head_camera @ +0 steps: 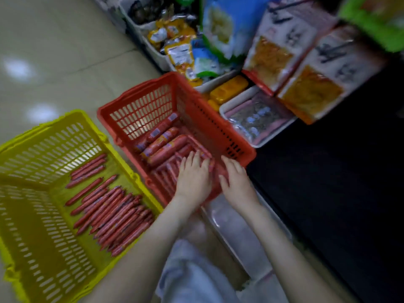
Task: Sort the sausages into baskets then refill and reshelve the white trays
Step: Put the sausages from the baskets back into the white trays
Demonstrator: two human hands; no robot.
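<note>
A red basket (144, 110) stands on the floor and holds thick sausages (162, 139) at its far side and thin sausages (168, 173) at its near side. My left hand (193, 176) lies flat on the thin sausages, fingers straight. My right hand (235, 179) reaches into the same basket's near right corner, fingers bent over sausages; the blur hides whether it grips any. A yellow basket (32, 226) to the left holds several thin sausages (113, 213) in a rough row. A white tray (238, 232) lies on the floor under my right forearm.
A second white tray (260, 144) with packets and pink sausages sits on the low shelf at right. More trays of snack packs (179, 47), yellow blocks (228, 88) and large bags (273, 53) line the shelf. A dark shelf base (338, 182) runs along the right.
</note>
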